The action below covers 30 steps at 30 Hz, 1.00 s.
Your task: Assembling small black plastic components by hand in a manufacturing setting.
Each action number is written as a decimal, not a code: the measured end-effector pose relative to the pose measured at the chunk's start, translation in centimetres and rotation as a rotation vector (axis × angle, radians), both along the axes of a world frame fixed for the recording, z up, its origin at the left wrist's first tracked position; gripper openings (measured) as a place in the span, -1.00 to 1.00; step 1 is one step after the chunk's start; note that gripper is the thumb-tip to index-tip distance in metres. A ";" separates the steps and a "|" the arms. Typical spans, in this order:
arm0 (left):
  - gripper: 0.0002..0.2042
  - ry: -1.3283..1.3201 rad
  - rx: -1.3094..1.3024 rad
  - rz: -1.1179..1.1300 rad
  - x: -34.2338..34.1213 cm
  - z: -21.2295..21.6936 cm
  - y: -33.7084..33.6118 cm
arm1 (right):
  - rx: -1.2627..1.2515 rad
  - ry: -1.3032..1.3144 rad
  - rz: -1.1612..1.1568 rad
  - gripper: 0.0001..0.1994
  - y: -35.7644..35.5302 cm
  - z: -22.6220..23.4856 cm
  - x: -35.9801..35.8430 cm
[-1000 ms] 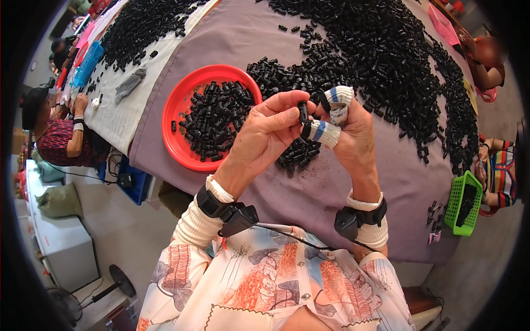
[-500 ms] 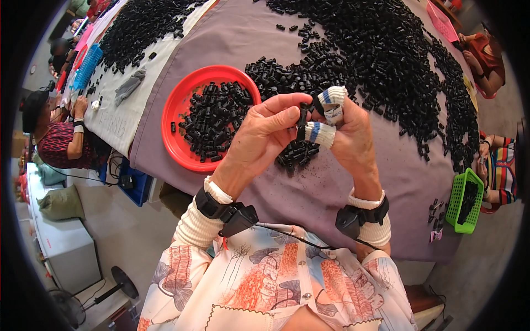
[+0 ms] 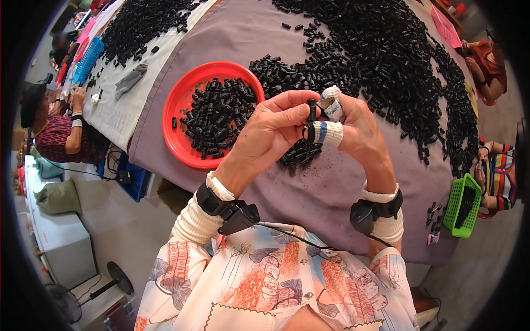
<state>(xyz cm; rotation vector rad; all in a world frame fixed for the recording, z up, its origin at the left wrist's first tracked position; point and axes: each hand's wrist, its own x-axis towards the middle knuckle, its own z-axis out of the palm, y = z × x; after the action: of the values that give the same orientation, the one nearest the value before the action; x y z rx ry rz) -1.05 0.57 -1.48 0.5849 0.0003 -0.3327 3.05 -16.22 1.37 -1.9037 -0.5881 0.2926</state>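
Observation:
Pinched between the thumb and forefinger of my left hand (image 3: 270, 124) is a small black cylindrical part (image 3: 312, 110), held upright. My right hand (image 3: 359, 124) wears white fabric finger covers (image 3: 328, 133) with blue stripes on thumb and forefinger. Its covered fingertips close in against the same part from the right; a little black edge shows at the thumb tip. Below and left of my hands, a red round basin (image 3: 175, 144) holds many similar black parts. A large heap of black parts (image 3: 381, 66) spreads over the purple-grey cloth beyond my hands.
The cloth-covered table (image 3: 265, 193) fills the middle. A green basket (image 3: 461, 207) with black parts stands at its right edge, loose bits beside it. Left, a pale cloth (image 3: 160, 60) carries another black pile and a blue basket (image 3: 88, 63). Several people sit around the tables.
My right hand has shifted slightly right and its covered thumb has turned. The black part has moved a little right, still in my left fingers.

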 end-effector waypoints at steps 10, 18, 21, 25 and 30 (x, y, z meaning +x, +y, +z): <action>-0.79 0.018 0.067 0.041 -0.1 0.2 -0.4 | -0.081 0.048 0.030 -0.61 0.0 0.1 0.2; -0.80 0.037 0.099 0.033 -0.1 0.0 -0.1 | -0.117 0.053 0.065 -0.59 0.0 -0.5 0.6; -0.76 0.022 0.048 -0.005 0.1 -0.2 0.0 | -0.092 0.048 0.075 -0.59 0.1 -0.7 0.6; -0.75 0.024 0.062 0.002 -0.1 0.0 -0.1 | -0.077 0.012 0.097 -0.59 0.0 -1.0 0.5; -0.75 0.034 0.069 -0.003 -0.2 -0.2 -0.1 | -0.073 0.014 0.108 -0.59 0.1 -0.9 0.2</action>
<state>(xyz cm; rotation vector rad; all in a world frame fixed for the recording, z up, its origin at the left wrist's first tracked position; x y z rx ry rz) -1.24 0.48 -1.65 0.6477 0.0439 -0.3466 3.23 -16.13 0.52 -1.9412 -0.6795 0.4015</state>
